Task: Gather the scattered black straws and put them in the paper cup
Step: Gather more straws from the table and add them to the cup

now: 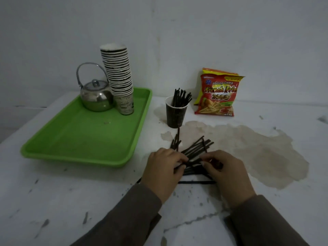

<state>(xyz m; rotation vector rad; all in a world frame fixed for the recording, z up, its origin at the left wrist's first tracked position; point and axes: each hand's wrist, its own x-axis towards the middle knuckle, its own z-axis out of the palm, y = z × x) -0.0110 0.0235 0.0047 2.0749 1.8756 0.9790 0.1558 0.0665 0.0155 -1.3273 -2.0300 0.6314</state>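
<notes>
A dark paper cup (175, 114) stands upright on the white table with several black straws (181, 97) sticking out of it. In front of it a loose pile of black straws (195, 148) lies on the table, fanned out in different directions. My left hand (163, 169) lies over the pile's left side, its fingers curled round some straws. My right hand (225, 171) is on the right side, fingertips pinching straws near the middle. One straw (195, 182) lies flat between my wrists.
A green tray (85, 135) at the left carries a metal kettle (96, 96) and a tall stack of paper cups (119, 77). Two snack bags (218, 95) lean on the wall behind the cup. A brownish stain (257, 148) spreads at the right.
</notes>
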